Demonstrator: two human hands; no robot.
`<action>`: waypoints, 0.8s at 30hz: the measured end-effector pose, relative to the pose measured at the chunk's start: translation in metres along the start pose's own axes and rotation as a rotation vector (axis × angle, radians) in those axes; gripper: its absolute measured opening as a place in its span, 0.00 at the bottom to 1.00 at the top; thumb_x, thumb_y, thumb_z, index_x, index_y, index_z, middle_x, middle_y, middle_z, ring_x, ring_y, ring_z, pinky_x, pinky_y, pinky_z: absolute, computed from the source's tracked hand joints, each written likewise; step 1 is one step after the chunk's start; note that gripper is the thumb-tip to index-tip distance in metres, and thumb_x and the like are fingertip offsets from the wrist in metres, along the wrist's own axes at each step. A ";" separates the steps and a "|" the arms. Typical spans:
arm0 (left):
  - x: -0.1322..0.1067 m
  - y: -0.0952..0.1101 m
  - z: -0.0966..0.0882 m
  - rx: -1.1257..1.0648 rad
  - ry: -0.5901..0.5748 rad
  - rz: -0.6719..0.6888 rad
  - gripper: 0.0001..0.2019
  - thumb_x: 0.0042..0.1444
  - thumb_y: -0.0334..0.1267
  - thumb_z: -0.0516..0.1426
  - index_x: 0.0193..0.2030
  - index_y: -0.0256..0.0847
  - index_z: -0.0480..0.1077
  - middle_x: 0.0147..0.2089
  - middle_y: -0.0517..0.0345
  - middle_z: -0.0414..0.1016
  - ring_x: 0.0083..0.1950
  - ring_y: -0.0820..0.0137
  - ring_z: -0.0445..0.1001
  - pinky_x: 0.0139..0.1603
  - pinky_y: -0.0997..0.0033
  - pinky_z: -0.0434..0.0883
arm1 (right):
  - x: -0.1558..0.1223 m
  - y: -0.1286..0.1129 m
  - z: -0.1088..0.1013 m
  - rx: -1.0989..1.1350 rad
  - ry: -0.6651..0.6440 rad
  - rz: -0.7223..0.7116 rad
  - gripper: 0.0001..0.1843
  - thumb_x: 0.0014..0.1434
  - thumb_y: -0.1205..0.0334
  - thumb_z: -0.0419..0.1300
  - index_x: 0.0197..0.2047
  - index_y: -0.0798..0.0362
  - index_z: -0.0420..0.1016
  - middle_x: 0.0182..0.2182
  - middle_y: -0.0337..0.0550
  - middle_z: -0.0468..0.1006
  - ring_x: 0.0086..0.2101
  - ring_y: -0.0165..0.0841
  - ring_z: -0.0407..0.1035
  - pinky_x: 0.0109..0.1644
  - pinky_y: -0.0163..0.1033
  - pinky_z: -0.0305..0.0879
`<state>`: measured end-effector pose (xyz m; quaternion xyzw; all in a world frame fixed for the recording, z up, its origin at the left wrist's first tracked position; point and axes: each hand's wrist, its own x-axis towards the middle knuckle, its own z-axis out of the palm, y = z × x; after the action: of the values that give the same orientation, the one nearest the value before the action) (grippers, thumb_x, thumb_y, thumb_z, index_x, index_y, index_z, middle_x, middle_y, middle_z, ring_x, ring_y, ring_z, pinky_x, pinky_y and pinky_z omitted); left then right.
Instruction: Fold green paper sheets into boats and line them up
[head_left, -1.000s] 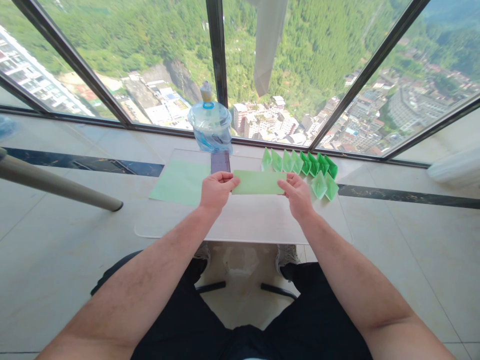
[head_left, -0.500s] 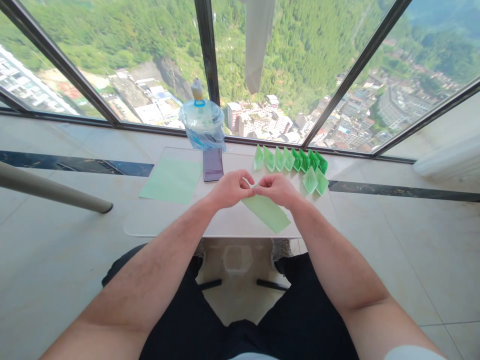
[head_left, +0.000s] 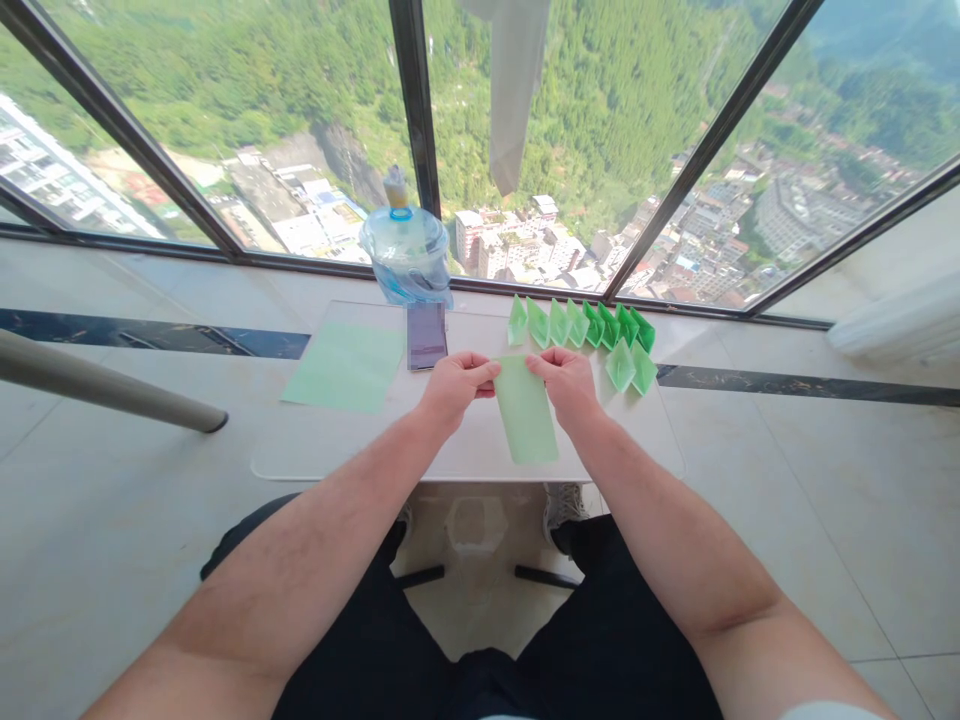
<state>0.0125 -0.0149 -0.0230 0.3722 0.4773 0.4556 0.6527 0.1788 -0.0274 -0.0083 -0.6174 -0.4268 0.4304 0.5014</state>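
Observation:
A light green strip of folded paper (head_left: 527, 415) is held over the white table (head_left: 330, 445), its long side running toward me. My left hand (head_left: 459, 385) pinches its far left corner between thumb and fingers. The far right corner is gripped by my right hand (head_left: 561, 378), thumb on top. Several folded green paper boats (head_left: 559, 322) stand in a row at the table's back right, pale ones to the left and darker ones to the right. Two more pale boats (head_left: 620, 366) sit in front of that row, close to my right hand.
Flat light green paper sheets (head_left: 345, 365) lie on the table's left side. Beside them is a phone (head_left: 427, 335). A large clear blue water jug (head_left: 405, 250) stands behind the table, against the window frame (head_left: 300, 265). A grey pole (head_left: 112, 375) slants in from the left.
My hands have moved apart from the middle to the two far corners of the paper. The strip has turned from a slant to nearly straight and now lies flatter between them.

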 end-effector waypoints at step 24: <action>-0.009 -0.012 0.011 -0.028 0.035 0.085 0.16 0.41 0.47 0.68 0.26 0.36 0.73 0.26 0.59 0.73 0.28 0.73 0.70 0.32 0.71 0.69 | -0.010 0.010 0.015 0.140 0.101 -0.051 0.16 0.46 0.50 0.67 0.22 0.51 0.68 0.18 0.32 0.65 0.22 0.27 0.57 0.26 0.35 0.56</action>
<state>0.0243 -0.0280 -0.0281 0.3748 0.4659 0.4959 0.6297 0.1625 -0.0340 -0.0191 -0.5908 -0.3854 0.4143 0.5751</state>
